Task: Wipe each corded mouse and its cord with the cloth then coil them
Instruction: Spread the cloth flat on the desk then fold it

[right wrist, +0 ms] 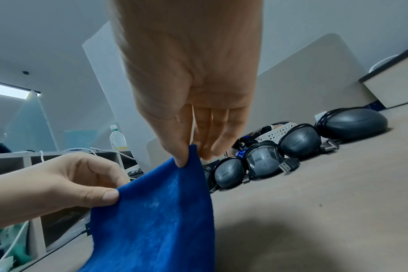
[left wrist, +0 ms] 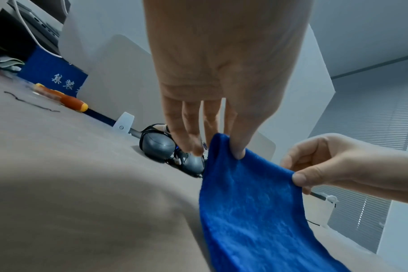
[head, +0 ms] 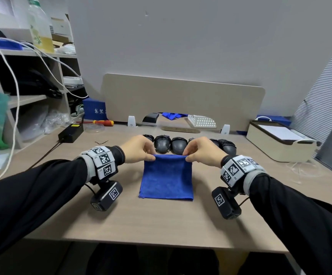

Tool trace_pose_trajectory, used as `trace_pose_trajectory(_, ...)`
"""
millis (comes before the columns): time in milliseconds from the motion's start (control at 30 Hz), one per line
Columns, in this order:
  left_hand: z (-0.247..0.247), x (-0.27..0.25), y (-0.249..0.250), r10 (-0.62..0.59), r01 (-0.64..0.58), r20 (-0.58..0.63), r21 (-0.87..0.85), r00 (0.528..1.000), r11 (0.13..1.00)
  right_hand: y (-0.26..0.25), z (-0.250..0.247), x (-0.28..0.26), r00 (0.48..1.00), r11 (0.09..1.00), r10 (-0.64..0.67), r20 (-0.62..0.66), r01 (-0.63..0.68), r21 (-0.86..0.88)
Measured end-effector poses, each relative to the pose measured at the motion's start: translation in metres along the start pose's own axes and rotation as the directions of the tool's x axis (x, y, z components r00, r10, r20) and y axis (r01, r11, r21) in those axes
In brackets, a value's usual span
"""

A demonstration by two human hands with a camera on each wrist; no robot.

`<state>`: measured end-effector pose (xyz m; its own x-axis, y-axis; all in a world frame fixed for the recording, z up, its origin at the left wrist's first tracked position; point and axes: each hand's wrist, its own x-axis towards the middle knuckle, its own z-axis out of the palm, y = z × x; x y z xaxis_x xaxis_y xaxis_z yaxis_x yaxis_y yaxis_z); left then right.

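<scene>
Between the hands, a blue cloth (head: 166, 178) hangs stretched by its far edge, its near edge lying on the desk (head: 161, 221) closer to the person. The left hand (head: 139, 149) pinches the far left corner between thumb and forefinger, and the right hand (head: 202, 150) pinches the far right corner the same way; in both wrist views the other fingers curl loosely and hold nothing. Just beyond the knuckles a row of dark grey mice (head: 178, 144) sits side by side, each with its black cord wrapped round the body, USB plugs sticking out toward the person in the right wrist view; no brand can be read on them. Past the mice stands a beige divider (head: 183, 98). Beyond the left hand, a blue box (head: 94, 109) bears white Chinese characters, partly hidden by the divider, and a red-and-yellow screwdriver (head: 103, 122) lies beside a black power brick (head: 71, 132) with a yellow label too small to read. Square black-and-white marker tags cover both wristbands. Right of the right hand sits a cream box (head: 280, 140) with a dark rim. Bare desk lies on either side of the cloth and from its near edge to the desk's front edge.
</scene>
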<state>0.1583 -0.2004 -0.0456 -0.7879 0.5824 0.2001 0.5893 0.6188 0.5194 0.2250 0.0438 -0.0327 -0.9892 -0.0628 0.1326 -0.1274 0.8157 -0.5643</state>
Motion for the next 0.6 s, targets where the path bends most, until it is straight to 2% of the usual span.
trace_pose_trajectory(100,-0.006,-0.007,0.005,0.012,-0.013,0.073,0.009,0.997,1.0,-0.003,-0.003,-0.01,0.998,0.999,-0.046,0.038,0.046,-0.01)
trace_pose_trajectory(233,0.001,-0.018,0.01,0.015,-0.055,0.305,0.122,0.952,0.991,-0.007,0.005,-0.028,0.949,0.993,-0.066,0.309,0.094,-0.077)
trace_pose_trajectory(300,0.007,-0.022,0.012,0.004,-0.065,0.379,0.148,0.925,0.987,-0.008,0.01,-0.036,0.923,0.987,-0.06,0.379,0.11,-0.114)
trace_pose_trajectory(533,0.008,-0.028,0.023,-0.019,-0.061,0.457,0.161,0.889,0.985,-0.012,0.01,-0.045,0.907,0.981,-0.066,0.415,0.136,-0.142)
trace_pose_trajectory(600,0.011,-0.03,0.025,-0.046,-0.048,0.508,0.17,0.86,0.984,-0.013,0.012,-0.047,0.895,0.979,-0.047,0.444,0.129,-0.157)
